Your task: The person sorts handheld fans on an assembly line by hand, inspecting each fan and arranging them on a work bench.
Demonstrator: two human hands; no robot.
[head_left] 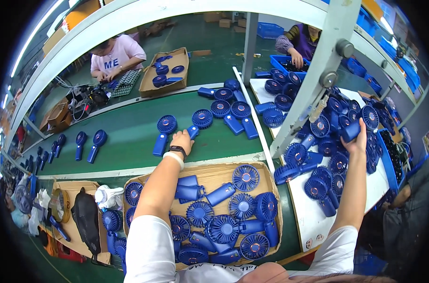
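My left hand (181, 143) reaches over the green conveyor belt (125, 144), fingers closed about the handle of a blue handheld fan (202, 119) that lies there. Beside it on the belt is another blue fan (167, 124), its handle toward me. On the right, above a white table (297, 213) heaped with similar fans, my right hand (358, 140) grips a blue handheld fan by its handle (350, 132). The fingers of that hand are partly hidden behind the handle. Between my arms, a cardboard box (276, 198) holds several blue fans lying at mixed angles.
A white rod (252, 108) and a metal post (313, 89) stand between belt and table. Across the belt, one person (118, 56) works near a cardboard tray (182, 70); another person's hand (297, 59) reaches into a blue bin (276, 60). A black bag (86, 221) lies at left.
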